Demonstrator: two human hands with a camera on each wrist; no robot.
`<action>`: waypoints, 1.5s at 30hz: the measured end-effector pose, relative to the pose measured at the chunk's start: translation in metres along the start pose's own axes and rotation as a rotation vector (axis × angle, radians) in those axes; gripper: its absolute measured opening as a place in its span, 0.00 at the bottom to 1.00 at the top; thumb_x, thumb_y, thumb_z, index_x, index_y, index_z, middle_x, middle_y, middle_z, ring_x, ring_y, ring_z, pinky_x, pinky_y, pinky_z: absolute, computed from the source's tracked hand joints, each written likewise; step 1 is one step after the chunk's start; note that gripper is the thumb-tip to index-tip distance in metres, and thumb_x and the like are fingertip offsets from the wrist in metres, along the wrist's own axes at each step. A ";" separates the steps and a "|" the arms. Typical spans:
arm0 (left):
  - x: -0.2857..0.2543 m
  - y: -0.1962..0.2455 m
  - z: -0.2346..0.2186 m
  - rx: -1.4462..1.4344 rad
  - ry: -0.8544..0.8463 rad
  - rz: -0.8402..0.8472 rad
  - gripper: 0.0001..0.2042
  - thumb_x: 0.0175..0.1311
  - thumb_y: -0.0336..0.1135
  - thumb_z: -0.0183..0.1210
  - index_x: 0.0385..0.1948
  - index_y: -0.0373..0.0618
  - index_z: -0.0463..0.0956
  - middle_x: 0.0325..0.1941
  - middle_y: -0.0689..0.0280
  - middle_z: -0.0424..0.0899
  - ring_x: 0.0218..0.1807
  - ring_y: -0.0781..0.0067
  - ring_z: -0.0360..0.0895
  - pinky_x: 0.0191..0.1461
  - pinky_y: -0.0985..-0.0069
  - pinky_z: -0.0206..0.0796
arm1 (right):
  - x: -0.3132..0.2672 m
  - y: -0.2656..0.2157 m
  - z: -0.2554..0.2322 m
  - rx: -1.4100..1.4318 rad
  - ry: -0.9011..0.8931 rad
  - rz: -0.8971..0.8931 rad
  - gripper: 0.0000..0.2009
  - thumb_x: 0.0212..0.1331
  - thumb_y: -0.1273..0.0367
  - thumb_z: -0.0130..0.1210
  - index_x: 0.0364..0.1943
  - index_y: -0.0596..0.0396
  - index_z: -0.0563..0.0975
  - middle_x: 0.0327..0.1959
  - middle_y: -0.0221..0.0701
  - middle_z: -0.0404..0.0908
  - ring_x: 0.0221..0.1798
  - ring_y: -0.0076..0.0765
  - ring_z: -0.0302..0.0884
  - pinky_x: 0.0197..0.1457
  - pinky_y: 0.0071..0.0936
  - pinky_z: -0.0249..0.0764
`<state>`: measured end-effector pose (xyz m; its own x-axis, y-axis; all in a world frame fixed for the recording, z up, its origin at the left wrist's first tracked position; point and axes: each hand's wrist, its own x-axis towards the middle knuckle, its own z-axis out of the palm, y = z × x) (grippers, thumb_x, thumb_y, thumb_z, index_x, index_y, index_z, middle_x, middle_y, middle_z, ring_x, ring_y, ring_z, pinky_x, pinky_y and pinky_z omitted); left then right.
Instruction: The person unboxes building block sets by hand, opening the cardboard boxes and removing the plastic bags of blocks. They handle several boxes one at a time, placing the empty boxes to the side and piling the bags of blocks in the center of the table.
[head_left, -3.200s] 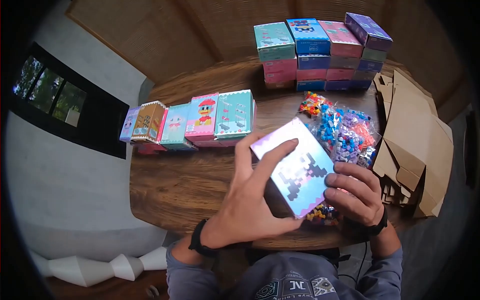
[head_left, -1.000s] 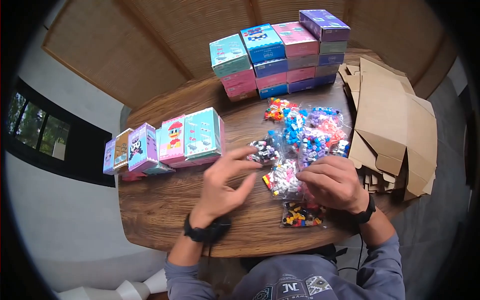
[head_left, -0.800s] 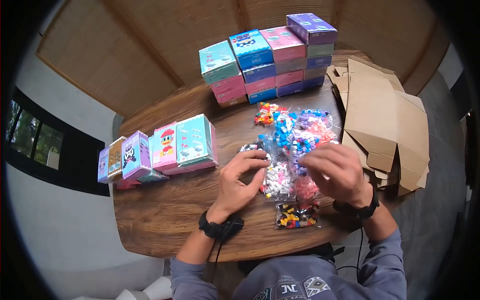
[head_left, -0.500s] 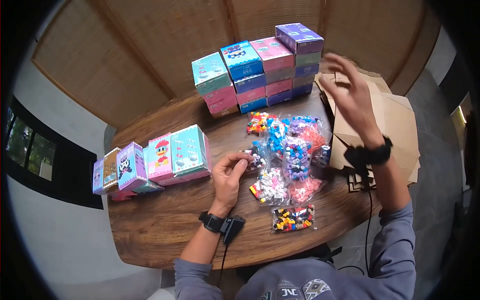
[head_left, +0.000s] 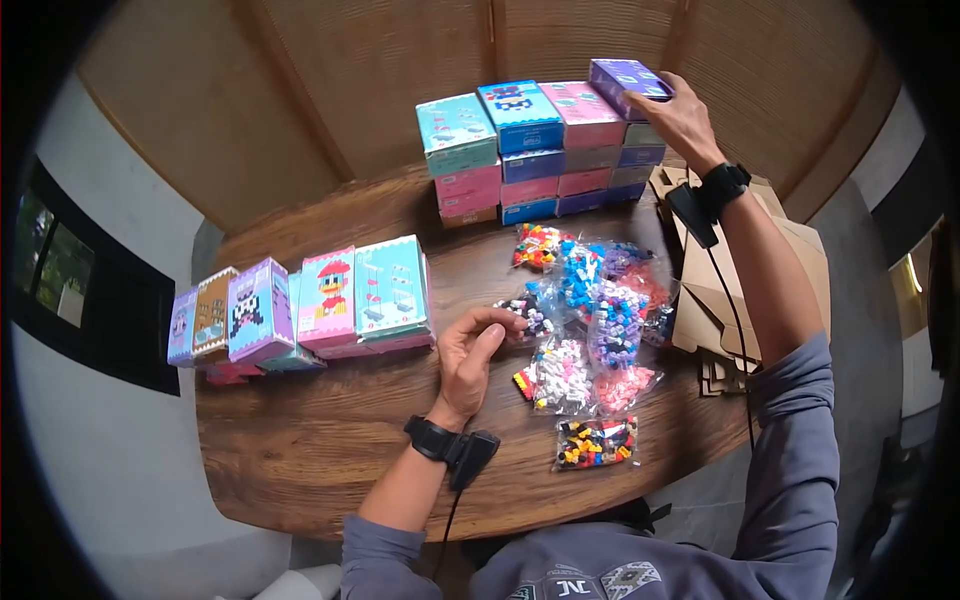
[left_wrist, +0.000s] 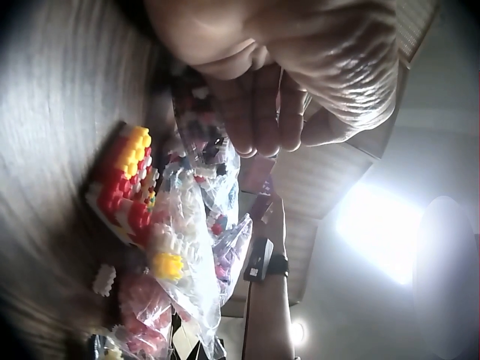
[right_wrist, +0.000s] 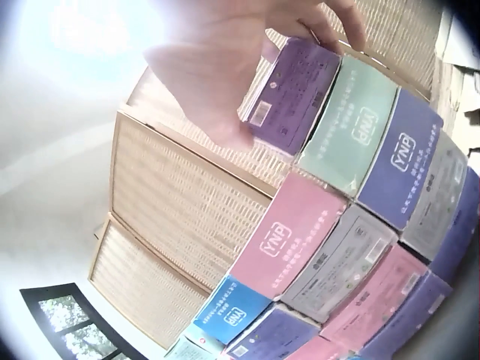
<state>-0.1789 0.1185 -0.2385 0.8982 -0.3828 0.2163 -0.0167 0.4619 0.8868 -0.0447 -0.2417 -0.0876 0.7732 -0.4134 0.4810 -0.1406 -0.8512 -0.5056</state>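
My right hand [head_left: 687, 122] grips the purple box [head_left: 622, 80] at the top right of the stacked boxes. In the right wrist view, the thumb lies along one side of this purple box [right_wrist: 296, 101] and the fingers reach over the other. It sits above a pale green box [right_wrist: 352, 124]. My left hand [head_left: 465, 362] hovers with loosely curled fingers beside a bag of black and white bricks [head_left: 535, 312], holding nothing. In the left wrist view its fingers [left_wrist: 262, 124] hang over the clear bags.
Several bags of small bricks [head_left: 618, 322] lie mid-table, with a red and yellow brick piece [left_wrist: 127, 180] beside them. Flattened cardboard [head_left: 750, 285] is piled at the right. A row of picture boxes [head_left: 388, 285] stands at the left. Cables trail from both wrist cameras.
The black-and-white-figure box, earlier held in both hands, now stands in the left row. My right hand has moved from the bags to the far stack; my left has stayed near the bags.
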 end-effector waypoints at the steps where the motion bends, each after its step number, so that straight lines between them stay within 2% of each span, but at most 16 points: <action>1: 0.000 0.001 0.001 -0.025 0.003 -0.004 0.11 0.68 0.32 0.51 0.44 0.35 0.77 0.44 0.57 0.83 0.48 0.68 0.80 0.53 0.71 0.72 | -0.003 -0.004 -0.001 0.000 0.006 0.005 0.46 0.46 0.39 0.61 0.65 0.57 0.68 0.57 0.52 0.77 0.60 0.54 0.77 0.63 0.42 0.72; 5: 0.002 0.003 0.001 -0.103 -0.023 -0.007 0.15 0.67 0.34 0.52 0.50 0.35 0.74 0.49 0.54 0.81 0.54 0.62 0.79 0.59 0.67 0.72 | -0.046 -0.031 -0.022 0.235 0.171 -0.163 0.39 0.50 0.47 0.65 0.62 0.58 0.71 0.52 0.48 0.81 0.55 0.44 0.80 0.58 0.33 0.76; 7: 0.003 0.009 0.007 -0.136 -0.042 -0.006 0.18 0.68 0.35 0.52 0.55 0.35 0.71 0.53 0.52 0.79 0.56 0.58 0.79 0.61 0.64 0.72 | -0.081 -0.041 -0.027 0.543 0.102 -0.295 0.35 0.54 0.52 0.66 0.62 0.59 0.71 0.53 0.43 0.80 0.56 0.38 0.79 0.57 0.31 0.76; 8: 0.003 0.008 0.003 -0.148 -0.084 -0.044 0.27 0.67 0.39 0.54 0.65 0.38 0.60 0.62 0.48 0.72 0.60 0.52 0.76 0.63 0.61 0.71 | -0.098 -0.038 -0.029 0.587 0.035 -0.333 0.32 0.56 0.57 0.66 0.61 0.59 0.70 0.55 0.42 0.78 0.57 0.37 0.77 0.57 0.32 0.76; 11: 0.005 0.008 0.007 -0.235 -0.126 0.009 0.36 0.66 0.44 0.58 0.71 0.42 0.50 0.67 0.46 0.67 0.61 0.50 0.75 0.63 0.59 0.71 | -0.166 -0.058 -0.036 0.893 -0.162 -0.275 0.25 0.58 0.70 0.64 0.60 0.60 0.70 0.51 0.35 0.78 0.52 0.28 0.77 0.48 0.22 0.77; 12: 0.005 0.010 0.008 -0.218 -0.127 -0.036 0.44 0.62 0.51 0.62 0.73 0.45 0.44 0.69 0.47 0.64 0.63 0.50 0.73 0.64 0.57 0.70 | -0.182 -0.056 -0.038 0.904 -0.278 -0.213 0.26 0.56 0.71 0.64 0.60 0.60 0.70 0.52 0.36 0.77 0.52 0.27 0.77 0.47 0.23 0.77; 15: 0.004 0.008 0.011 -0.290 -0.097 -0.016 0.49 0.57 0.52 0.68 0.73 0.42 0.44 0.69 0.49 0.64 0.62 0.54 0.74 0.63 0.56 0.71 | -0.219 -0.060 -0.035 0.961 -0.412 -0.074 0.30 0.50 0.70 0.68 0.59 0.60 0.71 0.53 0.37 0.77 0.52 0.30 0.77 0.49 0.26 0.78; 16: 0.004 0.012 0.010 -0.280 -0.101 -0.085 0.53 0.53 0.55 0.70 0.74 0.42 0.43 0.71 0.51 0.63 0.67 0.56 0.69 0.68 0.58 0.65 | -0.225 -0.056 -0.031 0.932 -0.428 -0.123 0.31 0.49 0.68 0.70 0.59 0.60 0.72 0.54 0.37 0.77 0.52 0.31 0.77 0.50 0.27 0.78; 21: 0.005 0.009 0.011 -0.130 -0.084 -0.043 0.55 0.47 0.61 0.71 0.73 0.45 0.48 0.73 0.56 0.58 0.73 0.59 0.60 0.75 0.61 0.56 | -0.235 -0.044 -0.029 0.730 -0.431 -0.461 0.37 0.38 0.63 0.77 0.57 0.59 0.74 0.58 0.39 0.77 0.57 0.36 0.78 0.55 0.31 0.76; 23: 0.007 0.006 0.011 -0.081 -0.081 0.019 0.55 0.46 0.61 0.72 0.73 0.45 0.48 0.73 0.56 0.59 0.73 0.59 0.61 0.75 0.62 0.56 | -0.238 -0.041 -0.029 0.725 -0.458 -0.471 0.37 0.38 0.62 0.78 0.57 0.58 0.74 0.59 0.40 0.77 0.58 0.36 0.77 0.55 0.30 0.77; 24: 0.005 0.006 0.012 -0.142 -0.077 0.030 0.53 0.50 0.55 0.72 0.72 0.37 0.48 0.71 0.53 0.62 0.72 0.62 0.61 0.75 0.66 0.52 | -0.239 -0.039 -0.029 0.724 -0.471 -0.476 0.37 0.38 0.62 0.78 0.57 0.57 0.74 0.59 0.40 0.76 0.58 0.37 0.77 0.54 0.30 0.77; 32: 0.003 0.004 0.008 -0.167 -0.030 -0.042 0.55 0.46 0.58 0.74 0.70 0.36 0.50 0.65 0.52 0.68 0.67 0.62 0.67 0.72 0.67 0.58 | -0.248 -0.038 -0.022 0.940 -0.369 -0.332 0.35 0.41 0.62 0.76 0.56 0.60 0.75 0.60 0.44 0.75 0.59 0.39 0.77 0.50 0.26 0.80; 36: 0.003 0.010 0.013 -0.169 0.001 -0.046 0.55 0.45 0.59 0.74 0.70 0.36 0.51 0.65 0.53 0.69 0.67 0.63 0.68 0.71 0.67 0.59 | -0.247 -0.037 -0.025 0.911 -0.312 -0.414 0.31 0.43 0.63 0.74 0.53 0.60 0.77 0.57 0.44 0.77 0.57 0.40 0.78 0.50 0.29 0.80; 39: 0.003 0.008 0.011 -0.161 0.020 -0.029 0.54 0.45 0.59 0.74 0.69 0.37 0.53 0.64 0.54 0.69 0.67 0.64 0.68 0.71 0.68 0.59 | -0.237 -0.036 -0.031 0.696 -0.285 -0.672 0.27 0.42 0.63 0.73 0.48 0.61 0.79 0.51 0.43 0.78 0.53 0.42 0.79 0.52 0.34 0.79; 42: 0.003 0.008 0.012 -0.027 0.027 -0.039 0.53 0.43 0.68 0.70 0.67 0.43 0.57 0.63 0.58 0.67 0.67 0.64 0.68 0.69 0.65 0.64 | -0.240 -0.039 -0.033 0.722 -0.231 -0.662 0.22 0.43 0.66 0.70 0.44 0.60 0.80 0.44 0.40 0.79 0.50 0.45 0.79 0.54 0.40 0.76; 45: 0.003 0.007 0.011 -0.134 0.009 -0.025 0.52 0.44 0.58 0.75 0.67 0.38 0.55 0.64 0.56 0.70 0.66 0.65 0.69 0.71 0.68 0.59 | -0.241 -0.039 -0.032 0.746 -0.157 -0.660 0.20 0.44 0.68 0.68 0.43 0.61 0.80 0.42 0.40 0.79 0.49 0.46 0.79 0.54 0.39 0.76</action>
<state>-0.1816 0.1115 -0.2275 0.9014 -0.3887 0.1908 0.0640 0.5553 0.8292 -0.2454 -0.1187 -0.1612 0.6372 0.1603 0.7538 0.7261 -0.4527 -0.5175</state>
